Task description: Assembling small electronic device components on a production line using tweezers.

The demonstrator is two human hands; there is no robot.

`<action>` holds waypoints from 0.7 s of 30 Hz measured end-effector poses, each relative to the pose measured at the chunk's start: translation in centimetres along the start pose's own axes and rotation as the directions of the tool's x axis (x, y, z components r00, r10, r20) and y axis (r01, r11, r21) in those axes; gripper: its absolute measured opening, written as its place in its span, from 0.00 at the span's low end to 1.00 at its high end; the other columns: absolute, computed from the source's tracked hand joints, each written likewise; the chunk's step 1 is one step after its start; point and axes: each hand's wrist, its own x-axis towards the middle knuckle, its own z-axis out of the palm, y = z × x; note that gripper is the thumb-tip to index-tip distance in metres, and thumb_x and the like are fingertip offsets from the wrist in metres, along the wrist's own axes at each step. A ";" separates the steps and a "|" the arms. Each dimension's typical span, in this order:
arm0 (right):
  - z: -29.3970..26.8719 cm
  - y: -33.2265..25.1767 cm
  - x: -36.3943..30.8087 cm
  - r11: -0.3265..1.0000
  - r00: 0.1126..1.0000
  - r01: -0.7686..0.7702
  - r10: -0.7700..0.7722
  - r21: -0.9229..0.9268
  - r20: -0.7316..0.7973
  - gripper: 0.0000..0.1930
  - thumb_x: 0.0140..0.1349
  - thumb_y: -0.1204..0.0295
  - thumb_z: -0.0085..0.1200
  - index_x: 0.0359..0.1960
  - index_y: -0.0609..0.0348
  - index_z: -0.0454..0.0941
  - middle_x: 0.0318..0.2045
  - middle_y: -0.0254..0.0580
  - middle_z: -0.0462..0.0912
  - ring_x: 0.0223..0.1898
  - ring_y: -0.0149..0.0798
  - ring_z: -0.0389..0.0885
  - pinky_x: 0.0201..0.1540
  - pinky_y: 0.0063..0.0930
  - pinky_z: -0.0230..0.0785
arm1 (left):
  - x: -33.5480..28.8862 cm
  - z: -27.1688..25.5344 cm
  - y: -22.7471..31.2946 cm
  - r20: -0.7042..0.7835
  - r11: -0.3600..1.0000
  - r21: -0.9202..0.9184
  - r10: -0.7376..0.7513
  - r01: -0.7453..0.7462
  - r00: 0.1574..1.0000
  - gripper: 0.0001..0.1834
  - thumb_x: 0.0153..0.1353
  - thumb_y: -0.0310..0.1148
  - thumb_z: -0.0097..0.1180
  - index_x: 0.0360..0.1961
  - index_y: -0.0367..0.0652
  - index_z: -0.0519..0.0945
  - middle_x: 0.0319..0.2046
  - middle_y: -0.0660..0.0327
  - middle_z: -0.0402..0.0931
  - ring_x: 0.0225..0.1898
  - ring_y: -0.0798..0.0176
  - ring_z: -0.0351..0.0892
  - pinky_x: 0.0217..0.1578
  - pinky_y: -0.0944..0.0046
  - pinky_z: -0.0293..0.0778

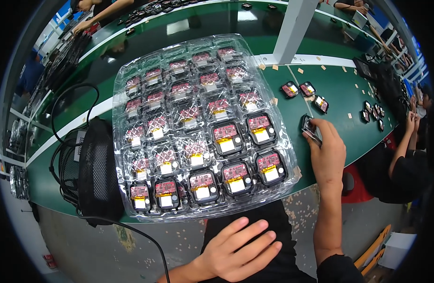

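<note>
At the right of the tray, my right hand [328, 151] is closed around a small black smartwatch case [311, 128], which is held tilted over the green table. My left hand [240, 250] hangs above my lap near the table's front edge, palm down, fingers spread and holding nothing. In front of me lies a clear plastic tray [212, 212] of square pockets. Its pockets hold black watch cases with red circuit boards, white blocks and yellow tape, such as the front-row case [203, 186]. Those farther back look covered by crinkled clear plastic.
Three loose watch cases [289, 89] lie beyond my right hand, with another cluster [372, 111] farther right. A black mesh bag [101, 170] and a cable [153, 240] sit left of the tray. A white post [294, 33] rises behind. Other people work along the table's far sides.
</note>
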 end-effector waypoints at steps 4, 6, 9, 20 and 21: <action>-0.1 1.6 0.0 1.000 0.992 -0.007 0.008 0.010 -0.128 0.09 0.65 0.71 0.61 0.45 0.60 0.81 0.32 0.48 0.84 0.30 0.51 0.84 0.36 0.38 0.75 | 0.1 1.0 0.4 0.010 0.994 -0.109 0.005 -0.004 1.000 0.14 0.54 0.24 0.66 0.43 0.40 0.85 0.45 0.51 0.82 0.49 0.44 0.84 0.53 0.45 0.79; -1.4 1.4 0.3 0.968 0.980 -0.152 0.175 0.199 -0.101 0.08 0.71 0.70 0.57 0.43 0.62 0.82 0.22 0.48 0.78 0.22 0.36 0.75 0.29 0.29 0.68 | -0.7 2.5 0.6 -0.033 0.988 -0.137 -0.073 0.067 0.997 0.12 0.59 0.28 0.65 0.46 0.47 0.87 0.49 0.60 0.83 0.54 0.52 0.82 0.60 0.49 0.77; -3.5 1.2 -0.8 0.782 0.945 -0.319 0.307 0.535 0.115 0.11 0.73 0.69 0.55 0.39 0.66 0.82 0.23 0.34 0.76 0.24 0.23 0.67 0.27 0.23 0.59 | -0.7 3.3 0.8 -0.064 0.944 -0.299 -0.166 0.139 0.984 0.13 0.56 0.24 0.67 0.44 0.40 0.87 0.48 0.56 0.83 0.51 0.52 0.84 0.53 0.52 0.82; -6.5 -2.2 -5.2 0.569 0.778 -0.205 -0.399 0.797 0.485 0.08 0.65 0.71 0.64 0.38 0.64 0.86 0.25 0.46 0.86 0.25 0.36 0.86 0.27 0.27 0.74 | -3.3 5.4 0.4 0.462 -0.339 -0.884 -0.535 0.321 0.707 0.19 0.69 0.32 0.62 0.53 0.36 0.68 0.58 0.52 0.69 0.59 0.59 0.75 0.63 0.56 0.71; -6.8 -2.9 -5.0 0.597 0.720 -0.218 -0.436 0.772 0.540 0.07 0.65 0.72 0.64 0.38 0.64 0.86 0.26 0.44 0.86 0.25 0.36 0.87 0.28 0.29 0.76 | -3.0 5.4 0.6 0.484 -0.348 -0.874 -0.559 0.340 0.673 0.17 0.68 0.32 0.64 0.47 0.39 0.68 0.57 0.54 0.68 0.56 0.64 0.72 0.60 0.59 0.70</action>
